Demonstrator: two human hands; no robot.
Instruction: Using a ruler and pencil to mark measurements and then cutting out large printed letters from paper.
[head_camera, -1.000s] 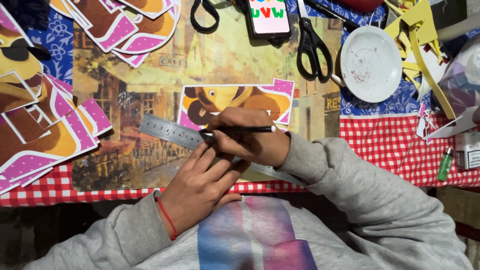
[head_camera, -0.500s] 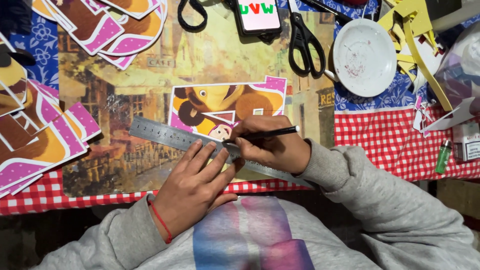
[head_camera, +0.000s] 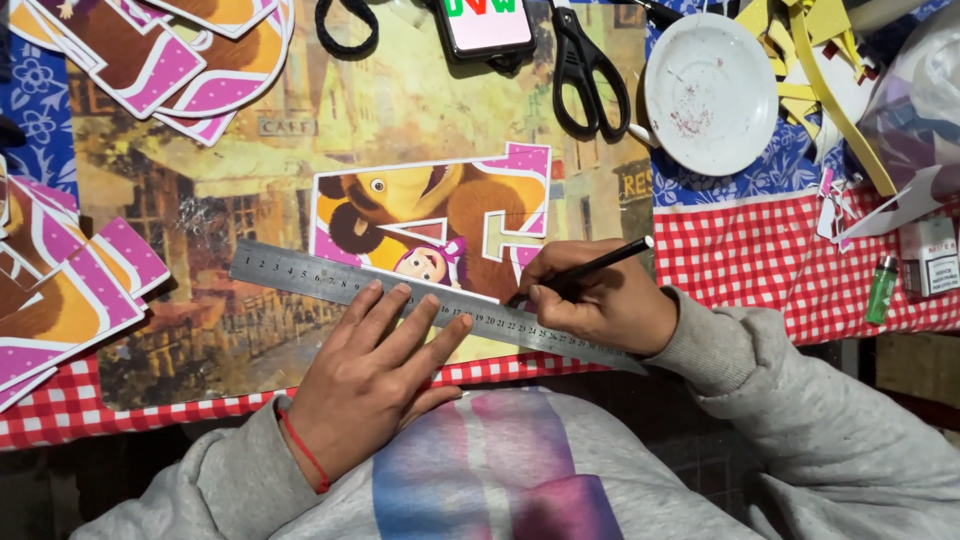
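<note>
Currently metal ruler (head_camera: 420, 300) is pinned flat by left hand (head_camera: 375, 385); black pen (head_camera: 590, 268) is pinched in right hand (head_camera: 600, 305) at 3 o'clock. Ruler could slip on glossy cartoon card (head_camera: 440, 220), skewing the line.

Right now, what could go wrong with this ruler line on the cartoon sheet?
1. The left hand presses only one stretch of the metal ruler; its far ends are free, so it could pivot and skew the line.
2. The left fingertips reach the ruler's working edge, close to where the black pen-like tool in the right hand runs; they might get caught.
</note>
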